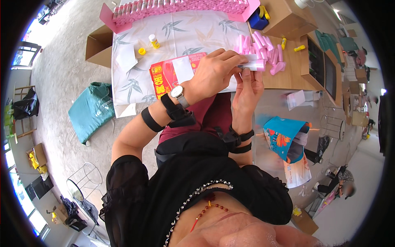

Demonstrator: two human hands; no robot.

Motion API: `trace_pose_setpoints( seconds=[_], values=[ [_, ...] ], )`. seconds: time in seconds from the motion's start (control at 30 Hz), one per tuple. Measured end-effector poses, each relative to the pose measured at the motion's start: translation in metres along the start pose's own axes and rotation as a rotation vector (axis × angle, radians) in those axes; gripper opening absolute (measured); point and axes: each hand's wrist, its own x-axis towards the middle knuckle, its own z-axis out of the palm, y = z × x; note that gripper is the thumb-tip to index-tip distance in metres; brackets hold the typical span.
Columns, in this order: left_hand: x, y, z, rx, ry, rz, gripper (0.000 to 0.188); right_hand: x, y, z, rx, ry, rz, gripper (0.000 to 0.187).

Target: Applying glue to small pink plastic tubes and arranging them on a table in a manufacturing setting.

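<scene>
Over the table's right part, both hands meet at a pink tube point(259, 65) with a white paper slip point(248, 58) along it. The fingers of my left hand point(214, 71) are closed on the slip at the tube's left side. My right hand point(247, 88) grips the tube from below, thumb up against it. Under my left wrist lies a red and yellow printed packet point(162, 76), with white paper point(183, 68) on it. A white glue stick with a yellow base point(154, 41) stands farther left, beside a small yellow cap point(142, 51).
Loose pink tubes point(263, 43) are heaped just beyond my hands. A pink tray point(110, 21) packed with similar tubes spans the far edge. At the right are yellow sticks point(299, 48), a cardboard box point(288, 18) and a blue holder point(258, 21). More paper slips point(126, 57) lie left.
</scene>
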Motion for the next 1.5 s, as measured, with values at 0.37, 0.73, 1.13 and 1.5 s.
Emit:
trace_pose_setpoints(
  seconds=[0.37,0.73,1.13,1.5],
  values=[
    [-0.002,-0.007,0.007,0.029,0.013,0.047,0.040,0.003,0.001,-0.004,0.030,0.000,0.030,0.036],
    [-0.003,-0.010,0.009,-0.081,0.009,-0.055,0.030,0.007,0.003,-0.011,-0.032,-0.003,0.061,0.034],
    [-0.002,-0.013,0.008,-0.100,-0.028,-0.130,0.024,0.015,0.001,-0.020,-0.057,-0.039,0.116,0.032],
    [0.003,-0.003,0.002,-0.145,0.016,-0.231,0.019,0.025,-0.009,-0.023,-0.152,-0.114,0.135,0.036]
  ],
)
